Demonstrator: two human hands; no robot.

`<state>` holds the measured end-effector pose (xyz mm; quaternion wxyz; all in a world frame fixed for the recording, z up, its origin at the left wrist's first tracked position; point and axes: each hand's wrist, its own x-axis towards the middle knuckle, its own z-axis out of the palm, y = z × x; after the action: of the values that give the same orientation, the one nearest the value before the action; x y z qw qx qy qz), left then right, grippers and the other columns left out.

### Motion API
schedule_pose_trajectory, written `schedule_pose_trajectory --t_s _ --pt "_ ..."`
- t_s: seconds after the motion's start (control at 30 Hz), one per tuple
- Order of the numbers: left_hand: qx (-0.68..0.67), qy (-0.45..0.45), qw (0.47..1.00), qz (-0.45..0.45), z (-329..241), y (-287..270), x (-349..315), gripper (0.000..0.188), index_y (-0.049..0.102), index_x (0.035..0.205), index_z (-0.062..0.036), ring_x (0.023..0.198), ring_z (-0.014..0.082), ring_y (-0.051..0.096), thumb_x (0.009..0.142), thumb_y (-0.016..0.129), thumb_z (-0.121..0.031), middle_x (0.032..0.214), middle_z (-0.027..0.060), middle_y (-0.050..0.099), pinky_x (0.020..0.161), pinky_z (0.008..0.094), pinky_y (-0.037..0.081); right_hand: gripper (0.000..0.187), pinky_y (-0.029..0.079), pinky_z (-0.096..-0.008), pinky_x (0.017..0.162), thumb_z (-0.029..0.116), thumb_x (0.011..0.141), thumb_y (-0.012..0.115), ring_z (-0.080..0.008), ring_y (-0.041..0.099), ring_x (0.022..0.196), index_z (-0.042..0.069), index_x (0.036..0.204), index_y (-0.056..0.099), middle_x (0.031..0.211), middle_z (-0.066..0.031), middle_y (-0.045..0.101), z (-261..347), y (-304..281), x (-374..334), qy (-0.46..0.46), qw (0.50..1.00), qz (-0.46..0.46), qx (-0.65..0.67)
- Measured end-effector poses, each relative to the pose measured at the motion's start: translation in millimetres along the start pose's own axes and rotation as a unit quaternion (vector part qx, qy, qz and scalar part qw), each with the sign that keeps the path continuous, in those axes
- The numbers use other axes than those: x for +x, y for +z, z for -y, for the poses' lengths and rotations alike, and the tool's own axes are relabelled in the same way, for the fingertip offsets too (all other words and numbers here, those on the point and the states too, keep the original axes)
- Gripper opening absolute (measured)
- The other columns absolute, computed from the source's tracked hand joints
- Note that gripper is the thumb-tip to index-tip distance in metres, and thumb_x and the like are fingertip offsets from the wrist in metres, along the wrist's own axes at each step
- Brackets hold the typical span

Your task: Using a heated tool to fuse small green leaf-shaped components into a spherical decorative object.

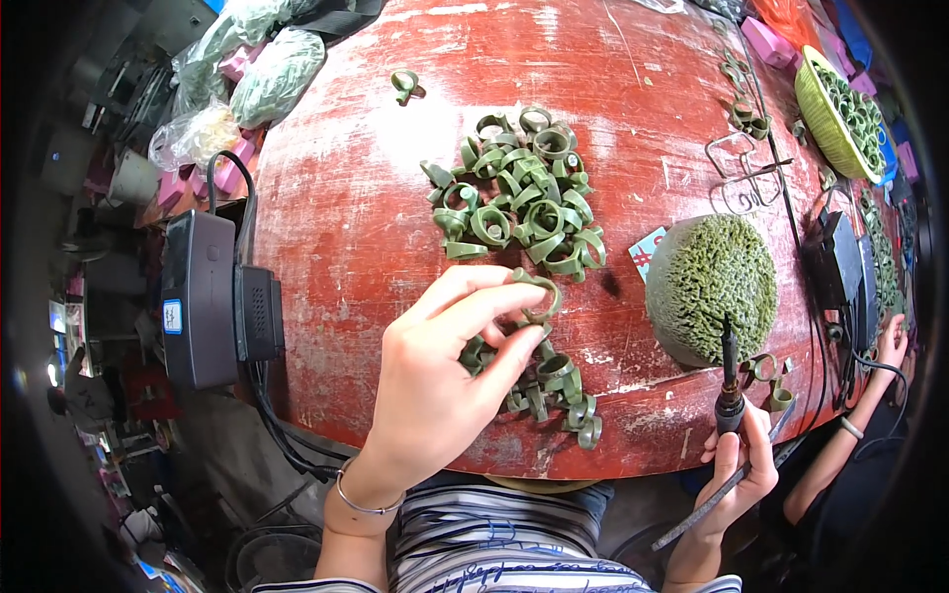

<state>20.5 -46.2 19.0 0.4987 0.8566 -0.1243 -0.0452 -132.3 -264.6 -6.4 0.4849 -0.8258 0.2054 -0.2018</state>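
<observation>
A green ring (551, 295), seemingly wax, is pinched between the thumb and fingers of my left hand (430, 361). My right hand (736, 479) grips a black-tipped pen tool (730, 410), like a soldering iron. Its tip meets or overlaps the rough, crumbly top of a round green block (722, 282); contact cannot be told. A thin grey file-like strip (697, 516) also lies in the right hand. Beyond my left hand is a heap of green rings (534, 198). A smaller group of rings (554, 381) lies nearer me, partly hidden by that hand.
A grey box-shaped device (203, 296) with cables stands at the red table's (336, 217) left edge. Wire stands (741, 173) and a yellow-green basket (830, 128) of rings are at the right. Another person's arm (855, 425) reaches in there. Plastic bags (277, 79) lie far left.
</observation>
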Motion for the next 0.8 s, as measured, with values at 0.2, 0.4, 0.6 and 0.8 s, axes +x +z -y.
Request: schedule_pose_trajectory --t_s 0.2,0.4,0.6,0.8 --pt "-0.188 -0.039 0.980 0.052 6.7 -8.3 -7.6 0.025 0.063 0.099 0.0088 0.080 0.0083 0.054 0.075 0.063 0.016 0.105 0.0114 0.056 0.069 0.0192 0.046 0.033 0.039 -0.0190 0.053 0.013 0.087 0.058 -0.0077 0.050 0.061 -0.009 0.112 0.058 0.093 -0.0117 0.056 2.1 0.8 0.1 0.005 1.000 -0.002 -0.016" --pt "-0.014 0.035 0.999 0.006 4.9 -9.9 -8.3 0.022 0.069 0.093 -0.0001 0.081 0.0121 0.059 0.071 0.071 0.005 0.097 0.0086 0.062 0.070 0.0230 0.047 0.032 0.039 -0.0193 0.053 0.012 0.087 0.058 -0.0078 0.050 0.061 -0.009 0.112 0.058 0.094 -0.0112 0.056 2.3 3.6 -0.1 0.000 1.000 -0.004 -0.024" --pt "0.016 0.056 0.996 0.065 -2.1 -18.6 -11.6 0.022 0.071 0.090 -0.0049 0.088 0.0200 0.062 0.069 0.075 -0.002 0.092 0.0080 0.064 0.078 0.0298 0.048 0.032 0.040 -0.0186 0.054 0.010 0.087 0.057 -0.0074 0.051 0.062 -0.008 0.113 0.058 0.097 -0.0113 0.057 0.7 3.0 -2.1 0.004 1.000 -0.009 -0.025" --pt "0.121 0.082 0.980 -0.134 6.5 -13.6 -1.8 0.027 0.064 0.101 -0.0017 0.083 0.0266 0.061 0.075 0.069 -0.001 0.095 0.0126 0.058 0.074 0.0349 0.049 0.032 0.040 -0.0185 0.054 0.011 0.087 0.057 -0.0073 0.051 0.062 -0.008 0.114 0.058 0.097 -0.0110 0.057 -0.4 2.4 -2.6 0.005 1.000 -0.006 -0.028"
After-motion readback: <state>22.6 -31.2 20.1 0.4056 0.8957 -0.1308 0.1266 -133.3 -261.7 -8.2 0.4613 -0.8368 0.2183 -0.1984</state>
